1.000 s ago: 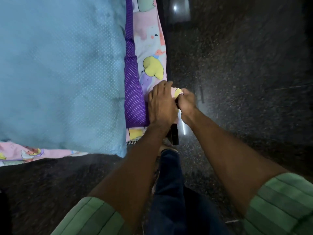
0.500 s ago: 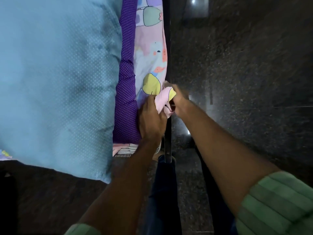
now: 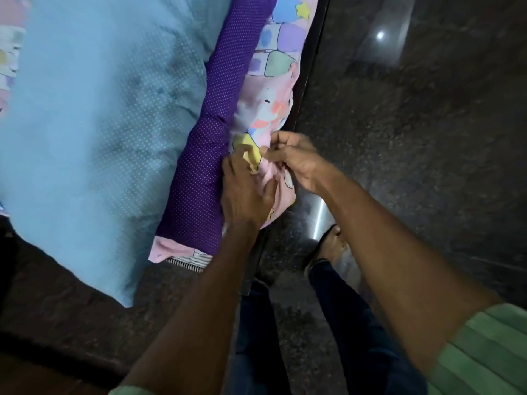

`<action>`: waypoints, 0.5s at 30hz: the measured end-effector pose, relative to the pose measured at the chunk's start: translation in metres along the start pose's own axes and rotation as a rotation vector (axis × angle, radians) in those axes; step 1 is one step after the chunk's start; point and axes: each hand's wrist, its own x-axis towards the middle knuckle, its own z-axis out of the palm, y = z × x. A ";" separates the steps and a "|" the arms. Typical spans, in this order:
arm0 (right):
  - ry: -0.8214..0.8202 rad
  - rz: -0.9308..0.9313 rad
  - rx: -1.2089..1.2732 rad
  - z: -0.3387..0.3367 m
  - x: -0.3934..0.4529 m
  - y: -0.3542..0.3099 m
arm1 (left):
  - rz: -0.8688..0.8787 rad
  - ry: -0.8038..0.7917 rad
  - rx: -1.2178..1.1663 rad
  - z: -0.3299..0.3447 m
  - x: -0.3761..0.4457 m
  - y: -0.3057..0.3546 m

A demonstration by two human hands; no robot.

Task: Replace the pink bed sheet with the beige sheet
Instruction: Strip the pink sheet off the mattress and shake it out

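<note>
At centre frame the pink bed sheet [image 3: 265,115] bunches at the mattress edge, its gathered corner pinched by the right hand [image 3: 296,161] and gripped by the left hand [image 3: 245,192] to pull it free, lifted further than a moment ago, beside the purple bolster [image 3: 211,138] and blue blanket [image 3: 99,124] at left.
</note>
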 end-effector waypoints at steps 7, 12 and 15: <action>0.309 0.261 -0.052 -0.037 0.020 -0.010 | 0.049 0.106 0.282 0.009 0.052 0.026; 0.304 0.357 0.077 -0.041 0.064 -0.023 | 0.052 0.048 0.178 0.012 0.044 0.009; 0.350 0.302 0.084 -0.031 0.079 -0.044 | 0.062 -0.046 0.168 0.022 0.037 -0.005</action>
